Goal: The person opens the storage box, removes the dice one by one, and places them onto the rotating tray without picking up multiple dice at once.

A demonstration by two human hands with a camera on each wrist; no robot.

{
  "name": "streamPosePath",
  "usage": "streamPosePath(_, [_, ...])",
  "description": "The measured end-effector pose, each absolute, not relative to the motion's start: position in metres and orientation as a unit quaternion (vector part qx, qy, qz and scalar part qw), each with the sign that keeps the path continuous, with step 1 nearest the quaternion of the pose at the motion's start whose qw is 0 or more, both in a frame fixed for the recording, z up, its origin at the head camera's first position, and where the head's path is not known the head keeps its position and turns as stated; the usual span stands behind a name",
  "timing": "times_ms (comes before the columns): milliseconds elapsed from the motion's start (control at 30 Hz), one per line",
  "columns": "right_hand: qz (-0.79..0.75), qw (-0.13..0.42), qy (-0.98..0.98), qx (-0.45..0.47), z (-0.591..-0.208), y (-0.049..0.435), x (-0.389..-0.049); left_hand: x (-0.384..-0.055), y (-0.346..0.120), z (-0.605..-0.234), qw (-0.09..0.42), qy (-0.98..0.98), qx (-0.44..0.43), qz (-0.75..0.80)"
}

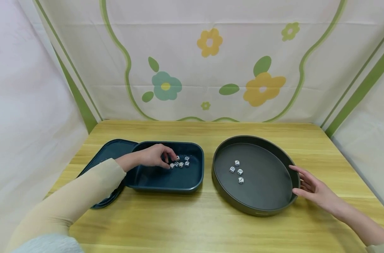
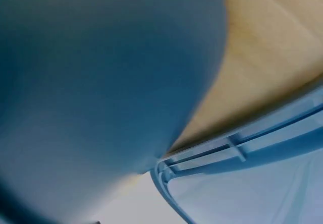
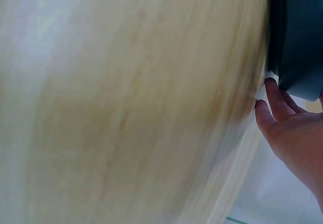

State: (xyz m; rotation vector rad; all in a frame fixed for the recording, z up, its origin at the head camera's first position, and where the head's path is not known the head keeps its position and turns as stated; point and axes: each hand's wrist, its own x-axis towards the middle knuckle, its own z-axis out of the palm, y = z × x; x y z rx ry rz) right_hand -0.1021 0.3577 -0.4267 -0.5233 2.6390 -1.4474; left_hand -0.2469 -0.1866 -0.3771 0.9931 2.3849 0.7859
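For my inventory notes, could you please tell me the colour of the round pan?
The round pan is dark grey, which shows best in the head view.

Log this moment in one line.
left hand: at dice in blue container | right hand: touching round pan | round pan: four dice inside

**Sleeve and fingers hid parts of the scene**

In the head view, the left sleeve (image 1: 92, 184) covered part of the lid (image 1: 114, 149), and the left hand (image 1: 153, 155) partly hid a die (image 1: 178, 158) (contact was too small to tell). A blurred bluish surface (image 2: 101, 93) filled much of the left wrist view. The right wrist view's edge cut off the right hand (image 3: 299, 139) and round pan (image 3: 304, 47).
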Motion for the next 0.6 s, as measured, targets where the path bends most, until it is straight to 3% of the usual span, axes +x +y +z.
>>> streamPosePath(600, [-0.475, 0.045, 0.862, -0.172, -0.426, 0.356, -0.101, -0.245, -0.185, -0.392, 0.227, 0.871, 0.342, 0.271])
